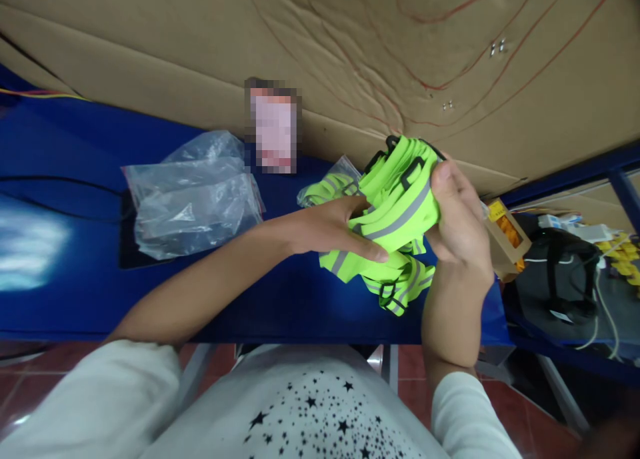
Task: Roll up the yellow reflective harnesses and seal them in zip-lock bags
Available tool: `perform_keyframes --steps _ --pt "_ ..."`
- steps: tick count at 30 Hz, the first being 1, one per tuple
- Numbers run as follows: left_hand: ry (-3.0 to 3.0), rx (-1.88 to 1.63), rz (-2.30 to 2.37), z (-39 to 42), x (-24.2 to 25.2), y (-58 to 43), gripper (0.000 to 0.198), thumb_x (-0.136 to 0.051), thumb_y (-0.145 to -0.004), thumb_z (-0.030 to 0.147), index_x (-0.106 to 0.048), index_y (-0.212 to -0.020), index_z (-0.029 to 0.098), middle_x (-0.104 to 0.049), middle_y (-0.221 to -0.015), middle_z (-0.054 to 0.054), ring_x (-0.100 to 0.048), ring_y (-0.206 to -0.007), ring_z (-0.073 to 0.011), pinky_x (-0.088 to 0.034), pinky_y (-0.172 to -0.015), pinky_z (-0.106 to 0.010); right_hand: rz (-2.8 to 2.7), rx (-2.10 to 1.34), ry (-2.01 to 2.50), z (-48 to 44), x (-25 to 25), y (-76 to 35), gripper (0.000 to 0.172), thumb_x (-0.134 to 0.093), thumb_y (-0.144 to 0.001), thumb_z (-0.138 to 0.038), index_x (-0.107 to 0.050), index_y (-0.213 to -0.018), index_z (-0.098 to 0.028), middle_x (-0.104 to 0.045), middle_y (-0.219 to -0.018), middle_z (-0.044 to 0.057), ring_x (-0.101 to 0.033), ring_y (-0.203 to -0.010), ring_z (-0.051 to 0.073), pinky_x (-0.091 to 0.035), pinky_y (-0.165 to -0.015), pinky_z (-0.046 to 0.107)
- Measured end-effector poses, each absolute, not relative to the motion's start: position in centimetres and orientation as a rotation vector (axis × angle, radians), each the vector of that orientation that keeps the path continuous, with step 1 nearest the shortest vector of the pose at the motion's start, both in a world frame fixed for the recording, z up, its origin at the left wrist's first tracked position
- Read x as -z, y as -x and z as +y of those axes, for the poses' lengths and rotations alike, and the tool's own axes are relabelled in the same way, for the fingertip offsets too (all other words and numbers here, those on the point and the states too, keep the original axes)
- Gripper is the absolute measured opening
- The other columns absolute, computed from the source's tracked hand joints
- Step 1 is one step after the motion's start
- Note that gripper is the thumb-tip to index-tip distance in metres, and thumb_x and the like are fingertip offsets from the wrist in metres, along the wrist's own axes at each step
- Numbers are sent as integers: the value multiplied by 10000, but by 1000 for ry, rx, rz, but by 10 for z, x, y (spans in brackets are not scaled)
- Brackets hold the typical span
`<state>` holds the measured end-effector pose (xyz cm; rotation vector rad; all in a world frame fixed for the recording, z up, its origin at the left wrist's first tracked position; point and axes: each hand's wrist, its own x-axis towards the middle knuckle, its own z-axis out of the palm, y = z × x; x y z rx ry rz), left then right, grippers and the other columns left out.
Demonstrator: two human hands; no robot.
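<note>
Between my two hands is a folded bundle of neon yellow-green reflective straps, with grey stripes and black buckles. My left hand grips its lower left side, thumb across the front. On the upper right, my right hand is closed round the bundle, thumb on its edge and the other fingers partly hidden behind. Below the bundle, more loose reflective straps lie on the blue table. Just behind my left hand, another set of straps sits in a clear plastic bag.
A stack of clear plastic bags lies on a dark flat object at the left. A blurred-out object leans against the cardboard wall. At right are an open cardboard box and a black device with a strap.
</note>
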<state>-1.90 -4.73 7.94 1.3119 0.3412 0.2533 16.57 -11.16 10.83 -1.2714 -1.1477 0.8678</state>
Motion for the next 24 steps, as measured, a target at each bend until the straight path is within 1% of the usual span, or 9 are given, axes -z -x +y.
perform_keyframes --steps 2,6,9,12,15,17,19,22,24 --pt "-1171 -200 266 -52 -74 15 380 -869 -738 288 -741 -1069 153 -780 -1019 -79 -727 -909 -201 -578 -834 -327 -1251 -666 1295 -113 -112 -168 383 -715 -878 -583 -659 -1134 -304 -744 -1090 6 -713 -1077 229 -609 -929 390" --pt "-1370 -243 255 -48 -72 15 233 -787 -849 364 -747 -870 135 -760 -859 -59 -694 -784 -157 -544 -744 -266 -1388 -434 1307 -120 -119 -175 352 -723 -894 -527 -660 -1144 -288 -716 -1111 9 -694 -1059 210 -588 -928 376" --pt "-1620 -311 221 -41 -79 23 235 -724 -908 371 -750 -841 147 -755 -821 -43 -683 -754 -149 -517 -695 -240 -1345 -606 1296 -117 -113 -177 392 -701 -901 -558 -647 -1151 -261 -718 -1086 26 -702 -928 181 -604 -818 330" --pt "-1696 -385 169 -37 -84 29 194 -706 -926 353 -748 -893 166 -769 -836 -31 -690 -749 -151 -530 -692 -238 -1306 -824 1311 -108 -102 -172 413 -600 -936 -637 -638 -1127 -274 -701 -904 -7 -669 -713 151 -595 -646 302" --pt "-1711 -475 193 -37 -81 29 204 -705 -930 360 -729 -895 161 -768 -815 -32 -693 -727 -150 -531 -655 -226 -1422 -589 1374 -105 -101 -166 352 -591 -963 -589 -667 -1138 -293 -711 -1010 0 -696 -855 164 -609 -772 332" --pt "-1707 -483 197 -37 -78 26 220 -697 -938 359 -720 -872 150 -760 -775 -33 -687 -687 -140 -516 -613 -211 -1522 -322 1410 -110 -109 -163 281 -611 -986 -474 -682 -1184 -288 -713 -1149 29 -698 -1008 187 -590 -901 368" --pt "-1689 -480 190 -38 -77 23 218 -700 -938 350 -721 -872 144 -761 -767 -33 -691 -674 -135 -508 -596 -201 -1628 -131 1432 -119 -120 -161 252 -566 -1023 -371 -699 -1208 -265 -725 -1197 54 -691 -1097 206 -560 -977 394" --pt "-1713 -510 163 -41 -80 24 215 -701 -939 353 -736 -872 151 -772 -814 -32 -704 -719 -141 -525 -631 -205 -1850 -115 1446 -131 -132 -159 360 -527 -1036 -385 -667 -1326 -224 -707 -1305 83 -659 -1231 239 -520 -1060 417" --pt "-1769 -555 133 -44 -85 27 236 -698 -940 377 -743 -853 162 -769 -818 -22 -696 -725 -141 -526 -650 -205 -1963 -208 1476 -134 -132 -158 579 -635 -958 -496 -567 -1450 -199 -660 -1393 102 -638 -1279 280 -522 -1072 436"
